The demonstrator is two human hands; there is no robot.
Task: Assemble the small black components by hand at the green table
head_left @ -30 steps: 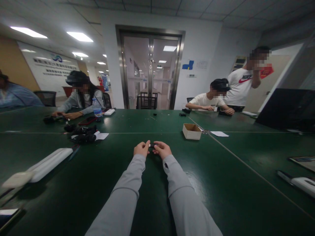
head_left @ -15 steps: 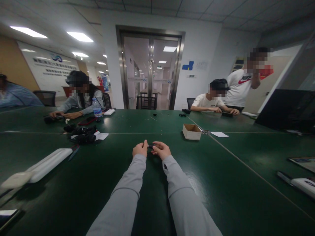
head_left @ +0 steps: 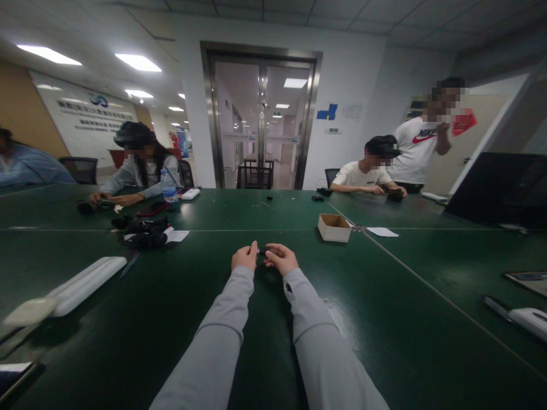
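Observation:
Between my two hands, above the green table (head_left: 205, 296), is a small black object (head_left: 262, 251), too small to make out in detail. My left hand (head_left: 245, 257) is closed on its left end, thumb uppermost. The fingers of my right hand (head_left: 281, 259) pinch its right end. A shallow open cardboard box (head_left: 334, 232) sits on the table beyond my right hand, to the right.
Black cables and gear (head_left: 149, 232) lie on papers at the left, near a white elongated device (head_left: 89, 285). A water bottle (head_left: 169, 188) stands farther back. White paper (head_left: 382, 232) lies right of the box. People sit across the table.
Both my hands stay almost in place around the small black object. Across the table at the right, the seated person's hands and the dark item they hold have shifted slightly.

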